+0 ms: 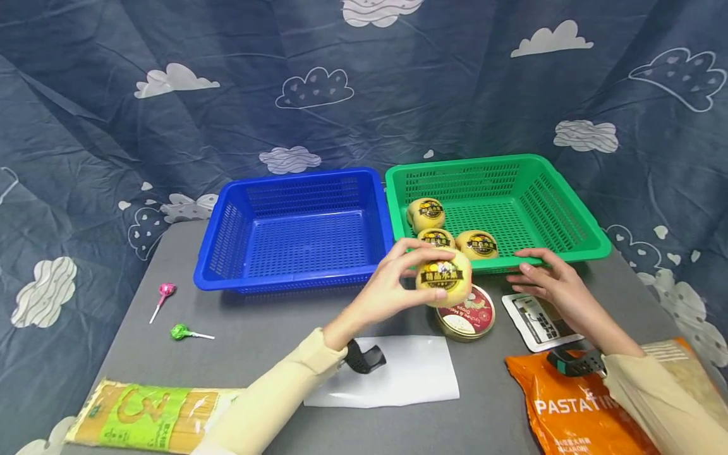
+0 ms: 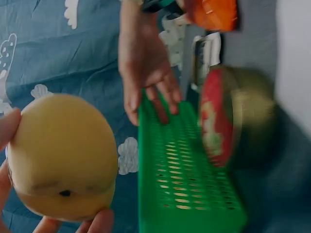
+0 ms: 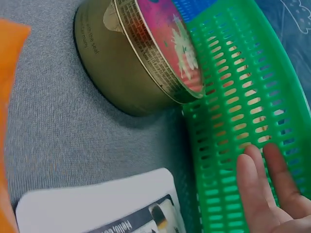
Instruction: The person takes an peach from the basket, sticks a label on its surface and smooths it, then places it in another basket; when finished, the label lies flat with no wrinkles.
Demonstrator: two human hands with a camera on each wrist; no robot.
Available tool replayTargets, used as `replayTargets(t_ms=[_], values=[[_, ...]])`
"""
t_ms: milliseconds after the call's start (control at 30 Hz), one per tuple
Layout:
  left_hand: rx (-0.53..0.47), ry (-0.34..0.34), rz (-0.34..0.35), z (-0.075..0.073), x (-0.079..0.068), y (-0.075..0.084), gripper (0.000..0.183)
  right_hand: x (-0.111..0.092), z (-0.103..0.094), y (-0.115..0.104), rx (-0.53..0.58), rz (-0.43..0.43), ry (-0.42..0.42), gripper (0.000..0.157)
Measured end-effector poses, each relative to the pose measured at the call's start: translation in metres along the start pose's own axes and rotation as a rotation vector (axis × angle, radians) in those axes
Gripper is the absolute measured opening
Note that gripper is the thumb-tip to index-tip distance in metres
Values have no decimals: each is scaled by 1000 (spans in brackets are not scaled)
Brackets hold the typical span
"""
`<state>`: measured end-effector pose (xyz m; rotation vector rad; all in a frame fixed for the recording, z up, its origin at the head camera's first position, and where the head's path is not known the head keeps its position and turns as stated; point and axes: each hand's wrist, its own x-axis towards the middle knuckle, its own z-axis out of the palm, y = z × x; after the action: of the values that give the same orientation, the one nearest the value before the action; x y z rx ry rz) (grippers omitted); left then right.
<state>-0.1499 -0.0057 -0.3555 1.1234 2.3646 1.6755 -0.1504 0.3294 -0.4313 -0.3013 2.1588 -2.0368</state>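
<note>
In the head view my left hand holds a round yellow fruit with a dark printed label, just in front of the green basket. Fingers and thumb curve about the fruit in the left wrist view. Inside that basket, toward its left end, sit several similar labelled fruits. My right hand is at the basket's front side, its fingers extended by the slotted wall in the right wrist view; whether they touch it I cannot tell. Below the held fruit stands a round red-lidded tin.
A blue basket stands to the left. Pink and green lollipops lie near the table's left side, with a noodle pack in front. White paper, a white-and-dark packet and an orange pasta bag lie forward of the baskets.
</note>
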Motion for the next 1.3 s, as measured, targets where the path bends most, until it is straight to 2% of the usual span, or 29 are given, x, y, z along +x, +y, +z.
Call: replayTargets(t_ms=[100,267,433,500,667,700,867,1067,1133,1300], values=[[4,38,-5,1,27,-1,49,1,5,-6,28,-22,13,37],[85,74,-25,6,72,-9,48,0,14,-18,39,-42,24,29],[137,57,-98,13,113,-22,48,0,16,-20,26,-37,26,30],[155,43,-142,17,127,-28,48,2,10,-13,41,-48,-2,31],[243,-5,-221,27,157,-40,48,4,1,-1,48,-47,-4,33],[254,-15,-239,29,162,-42,48,2,5,-7,10,-29,15,35],[275,-12,-318,38,178,-48,45,-1,12,-16,35,-30,35,34],[307,37,-419,47,182,-55,44,-1,18,-24,-7,15,81,33],[355,10,-452,48,181,-57,45,-1,18,-24,-19,21,89,34],[537,-118,-525,47,178,-56,41,-2,18,-23,-7,18,93,33]])
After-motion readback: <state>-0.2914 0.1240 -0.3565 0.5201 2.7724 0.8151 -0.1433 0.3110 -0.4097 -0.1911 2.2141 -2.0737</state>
